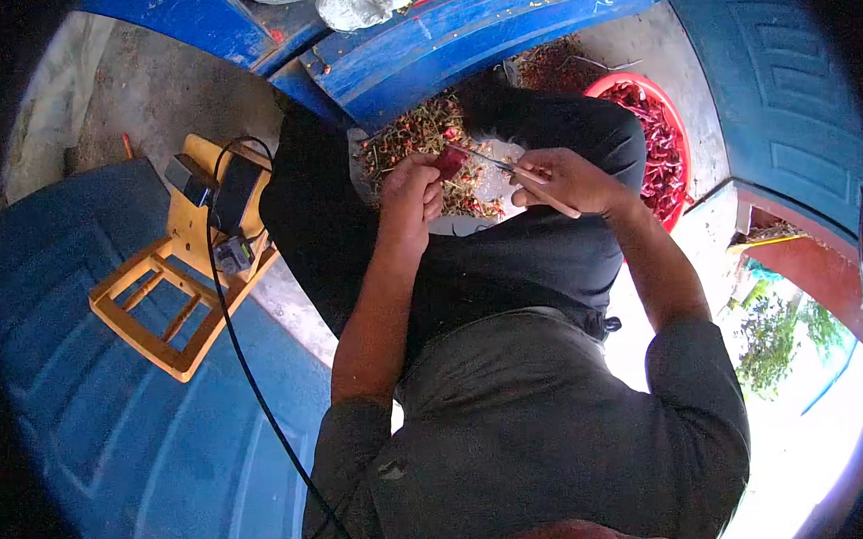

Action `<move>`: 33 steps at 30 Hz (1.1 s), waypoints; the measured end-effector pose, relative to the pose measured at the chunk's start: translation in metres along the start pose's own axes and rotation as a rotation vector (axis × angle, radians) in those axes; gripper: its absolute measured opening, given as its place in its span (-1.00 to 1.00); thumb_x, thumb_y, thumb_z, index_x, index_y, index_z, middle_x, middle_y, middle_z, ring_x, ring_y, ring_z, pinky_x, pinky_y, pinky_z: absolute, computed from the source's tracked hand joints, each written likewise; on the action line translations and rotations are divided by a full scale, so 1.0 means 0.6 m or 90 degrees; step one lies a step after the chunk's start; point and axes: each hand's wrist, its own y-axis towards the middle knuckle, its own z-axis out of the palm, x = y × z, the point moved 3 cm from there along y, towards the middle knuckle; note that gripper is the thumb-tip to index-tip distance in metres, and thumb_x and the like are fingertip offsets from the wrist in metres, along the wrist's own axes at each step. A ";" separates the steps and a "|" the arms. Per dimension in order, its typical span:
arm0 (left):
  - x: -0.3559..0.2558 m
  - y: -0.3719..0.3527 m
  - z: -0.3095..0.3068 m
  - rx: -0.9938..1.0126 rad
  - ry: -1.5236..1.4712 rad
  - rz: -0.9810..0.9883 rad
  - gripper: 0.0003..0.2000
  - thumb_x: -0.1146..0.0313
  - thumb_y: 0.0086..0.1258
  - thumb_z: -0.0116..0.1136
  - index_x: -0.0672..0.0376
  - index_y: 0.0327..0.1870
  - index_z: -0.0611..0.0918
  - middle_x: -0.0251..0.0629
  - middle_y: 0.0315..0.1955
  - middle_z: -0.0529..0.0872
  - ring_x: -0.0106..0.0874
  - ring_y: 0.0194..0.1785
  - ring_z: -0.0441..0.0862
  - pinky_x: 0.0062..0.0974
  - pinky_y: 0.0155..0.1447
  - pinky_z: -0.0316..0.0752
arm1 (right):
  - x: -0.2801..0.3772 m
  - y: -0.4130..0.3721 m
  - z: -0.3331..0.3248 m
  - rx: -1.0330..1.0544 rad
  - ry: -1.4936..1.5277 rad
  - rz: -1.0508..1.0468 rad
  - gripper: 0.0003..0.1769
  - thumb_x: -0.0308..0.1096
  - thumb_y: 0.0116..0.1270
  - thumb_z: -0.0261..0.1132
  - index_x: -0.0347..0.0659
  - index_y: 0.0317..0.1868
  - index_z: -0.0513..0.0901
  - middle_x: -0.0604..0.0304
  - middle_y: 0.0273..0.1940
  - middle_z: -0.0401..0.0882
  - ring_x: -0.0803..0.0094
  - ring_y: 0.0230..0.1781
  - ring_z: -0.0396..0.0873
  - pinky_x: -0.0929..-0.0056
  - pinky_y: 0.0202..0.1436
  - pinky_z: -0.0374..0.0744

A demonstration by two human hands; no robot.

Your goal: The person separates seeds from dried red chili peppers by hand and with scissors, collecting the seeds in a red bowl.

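Note:
My left hand (412,196) is closed on a dark red chili pepper (451,162), which sticks out past the fingertips. Wrapped round the handles of a pair of scissors (533,182) is my right hand (566,182); the thin metal blades point left and reach the pepper. Below both hands, between my knees, lies a heap of cut chili bits and stems (412,132) on a pale surface.
A red basin (679,133) full of dried red chilies stands beside my right knee. At the left is a wooden chair (181,307) with black devices and a cable (255,399). A blue wooden panel (424,56) lies ahead.

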 end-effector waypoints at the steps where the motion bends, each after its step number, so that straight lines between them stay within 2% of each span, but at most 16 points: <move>1: 0.002 0.000 -0.001 0.000 0.000 -0.001 -0.87 0.47 0.34 0.10 0.19 -0.12 0.53 -0.55 -0.63 0.35 -0.68 -0.65 0.22 -0.63 -0.58 0.10 | -0.013 0.004 -0.001 -0.012 -0.040 0.007 -0.76 -0.29 0.48 0.31 -0.33 -0.07 0.60 0.33 -0.27 0.57 0.67 -0.18 0.53 0.57 -0.08 0.55; 6: 0.002 0.002 -0.003 0.010 -0.002 -0.002 -0.86 0.48 0.34 0.11 0.20 -0.11 0.54 -0.54 -0.63 0.34 -0.68 -0.65 0.22 -0.63 -0.58 0.10 | -0.011 -0.005 0.002 -0.058 -0.060 0.002 -0.75 -0.27 0.44 0.37 -0.31 -0.12 0.62 0.34 -0.33 0.58 0.68 -0.30 0.49 0.55 -0.16 0.52; 8: 0.003 0.003 -0.003 0.011 -0.009 -0.002 -0.86 0.48 0.34 0.12 0.20 -0.11 0.54 -0.54 -0.63 0.34 -0.68 -0.64 0.22 -0.63 -0.58 0.10 | -0.006 -0.009 -0.002 -0.146 -0.267 -0.023 -0.69 -0.10 0.33 0.42 -0.20 -0.17 0.69 0.12 -0.44 0.64 0.44 -0.42 0.58 0.32 -0.27 0.53; 15: -0.005 -0.002 0.011 0.007 -0.028 0.007 -0.86 0.49 0.34 0.12 0.18 -0.12 0.55 -0.57 -0.63 0.34 -0.69 -0.64 0.21 -0.64 -0.57 0.11 | 0.014 -0.033 0.009 -0.150 -0.316 0.028 -0.65 -0.07 0.28 0.46 -0.20 -0.19 0.69 0.08 -0.41 0.63 0.40 -0.43 0.57 0.34 -0.28 0.53; 18: -0.002 0.003 0.010 0.003 0.000 -0.014 -0.87 0.48 0.35 0.10 0.15 -0.12 0.56 -0.57 -0.63 0.34 -0.69 -0.64 0.21 -0.64 -0.56 0.11 | -0.006 -0.034 0.013 -0.197 -0.266 -0.021 -0.63 -0.07 0.30 0.44 -0.24 -0.20 0.67 0.08 -0.39 0.63 0.40 -0.42 0.55 0.35 -0.25 0.54; 20: 0.000 0.001 0.013 0.008 0.013 -0.013 -0.87 0.48 0.35 0.09 0.15 -0.12 0.56 -0.57 -0.64 0.34 -0.69 -0.64 0.21 -0.64 -0.56 0.11 | -0.026 -0.032 0.014 -0.186 -0.125 -0.015 -0.66 -0.15 0.29 0.51 -0.24 -0.25 0.62 0.35 -0.47 0.45 0.68 -0.39 0.38 0.50 -0.31 0.43; 25: 0.003 0.002 0.010 0.030 0.032 -0.011 -0.84 0.44 0.38 0.08 0.18 -0.07 0.55 -0.54 -0.63 0.33 -0.65 -0.65 0.23 -0.61 -0.56 0.16 | -0.001 -0.034 0.011 -0.153 -0.181 -0.012 -0.64 -0.13 0.30 0.50 -0.22 -0.18 0.61 0.31 -0.35 0.49 0.62 -0.27 0.40 0.43 -0.18 0.45; 27: 0.001 -0.002 0.013 0.005 0.030 -0.009 -0.89 0.49 0.35 0.08 0.18 -0.14 0.55 -0.56 -0.63 0.35 -0.70 -0.64 0.23 -0.66 -0.57 0.11 | 0.000 -0.033 0.012 -0.137 -0.202 0.007 -0.63 -0.12 0.30 0.50 -0.22 -0.15 0.61 0.30 -0.31 0.51 0.60 -0.23 0.41 0.41 -0.13 0.45; 33: 0.004 0.001 0.009 0.008 0.027 -0.009 -0.86 0.48 0.34 0.08 0.19 -0.12 0.54 -0.55 -0.59 0.38 -0.69 -0.62 0.25 -0.66 -0.57 0.12 | 0.020 -0.034 0.017 -0.045 -0.131 -0.018 -0.57 -0.12 0.27 0.52 -0.23 -0.07 0.57 0.25 -0.26 0.55 0.52 -0.21 0.45 0.40 -0.07 0.45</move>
